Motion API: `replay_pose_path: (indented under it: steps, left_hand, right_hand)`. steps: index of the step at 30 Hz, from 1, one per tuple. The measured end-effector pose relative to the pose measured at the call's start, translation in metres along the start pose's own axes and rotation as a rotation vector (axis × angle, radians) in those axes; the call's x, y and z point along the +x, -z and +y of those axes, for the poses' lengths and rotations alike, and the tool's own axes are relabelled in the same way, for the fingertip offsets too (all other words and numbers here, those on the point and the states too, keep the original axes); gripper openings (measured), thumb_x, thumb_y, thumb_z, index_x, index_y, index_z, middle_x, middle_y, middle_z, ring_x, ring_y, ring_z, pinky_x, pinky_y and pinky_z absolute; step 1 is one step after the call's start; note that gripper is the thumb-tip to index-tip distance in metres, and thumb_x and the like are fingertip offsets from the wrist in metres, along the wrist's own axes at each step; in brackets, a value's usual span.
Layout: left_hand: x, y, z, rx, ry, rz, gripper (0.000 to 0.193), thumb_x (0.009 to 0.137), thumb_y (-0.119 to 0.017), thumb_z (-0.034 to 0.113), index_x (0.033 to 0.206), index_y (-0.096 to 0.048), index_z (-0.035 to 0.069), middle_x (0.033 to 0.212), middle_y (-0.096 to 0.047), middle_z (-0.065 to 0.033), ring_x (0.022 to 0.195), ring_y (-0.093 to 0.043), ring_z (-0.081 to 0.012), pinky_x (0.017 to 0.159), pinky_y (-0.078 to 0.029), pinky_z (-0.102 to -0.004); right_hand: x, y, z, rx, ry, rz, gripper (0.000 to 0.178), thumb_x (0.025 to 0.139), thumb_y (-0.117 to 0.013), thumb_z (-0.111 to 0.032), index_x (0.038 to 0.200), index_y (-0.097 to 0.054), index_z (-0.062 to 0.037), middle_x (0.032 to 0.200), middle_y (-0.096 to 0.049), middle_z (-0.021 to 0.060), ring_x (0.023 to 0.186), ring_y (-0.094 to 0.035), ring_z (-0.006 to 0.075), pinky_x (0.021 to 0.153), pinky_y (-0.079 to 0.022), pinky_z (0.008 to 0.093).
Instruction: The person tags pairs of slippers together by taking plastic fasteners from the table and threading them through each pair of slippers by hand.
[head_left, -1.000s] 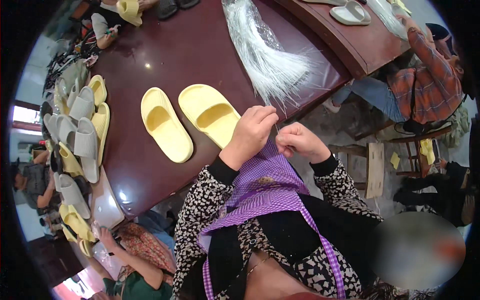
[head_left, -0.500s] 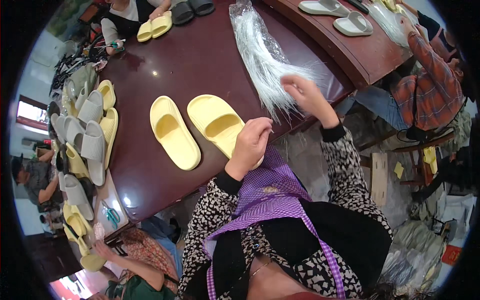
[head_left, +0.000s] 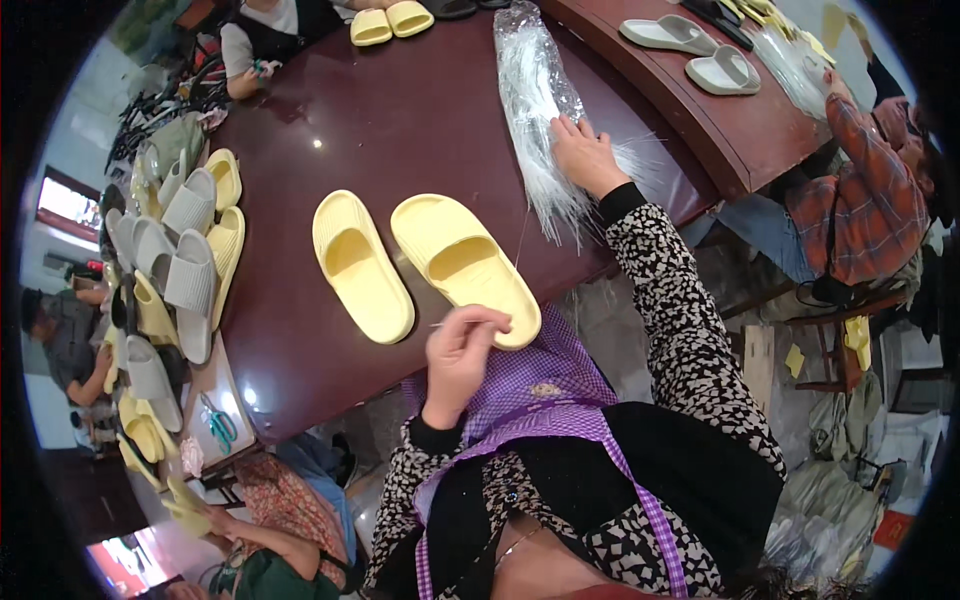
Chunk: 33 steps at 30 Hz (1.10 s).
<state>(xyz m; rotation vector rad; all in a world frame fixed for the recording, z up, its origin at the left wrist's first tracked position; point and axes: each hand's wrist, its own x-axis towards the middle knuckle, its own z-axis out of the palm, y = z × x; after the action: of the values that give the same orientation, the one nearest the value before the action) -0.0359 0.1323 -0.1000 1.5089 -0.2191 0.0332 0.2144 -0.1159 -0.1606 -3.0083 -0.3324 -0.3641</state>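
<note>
Two pale yellow slippers lie on the dark red table in front of me, the left slipper [head_left: 364,268] and the right slipper [head_left: 468,265], whose heel end reaches the near edge. My left hand [head_left: 462,358] is closed in a pinch beside that heel; a thin sliver shows at its fingertips, too fine to name. Farther right, my right hand [head_left: 588,158] rests with fingers apart on a bundle of thin, clear-white plastic strands [head_left: 535,110], partly inside a clear bag. Loose ends of the strands fan out below the hand.
Grey and yellow slippers [head_left: 190,270] are heaped at the table's left edge, near teal-handled scissors [head_left: 218,424]. More yellow slippers [head_left: 392,22] stand at the far edge by a co-worker. A second table [head_left: 690,110] at right bears grey slippers [head_left: 722,70]. Other people sit around.
My right hand has moved up and left from above the strands' loose ends onto the bundle. My left hand has drawn back left and down, uncovering the right slipper's heel.
</note>
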Motion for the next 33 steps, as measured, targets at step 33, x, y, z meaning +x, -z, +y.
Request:
replay_pose_path:
  steps: [33]
  left_hand:
    - [-0.011,0.019,0.064,-0.209,0.106,0.274,0.007,0.089,-0.054,0.0,0.093,-0.06,-0.004,0.08,-0.063,-0.0069,0.067,-0.059,-0.0137,0.062,-0.05,-0.0264]
  right_hand:
    - [-0.116,0.148,-0.181,1.572,0.584,0.043,0.008,0.085,-0.062,-0.005,0.091,-0.065,0.0003,0.088,-0.066,0.0065,0.082,-0.062,0.0127,0.067,-0.05,0.0257]
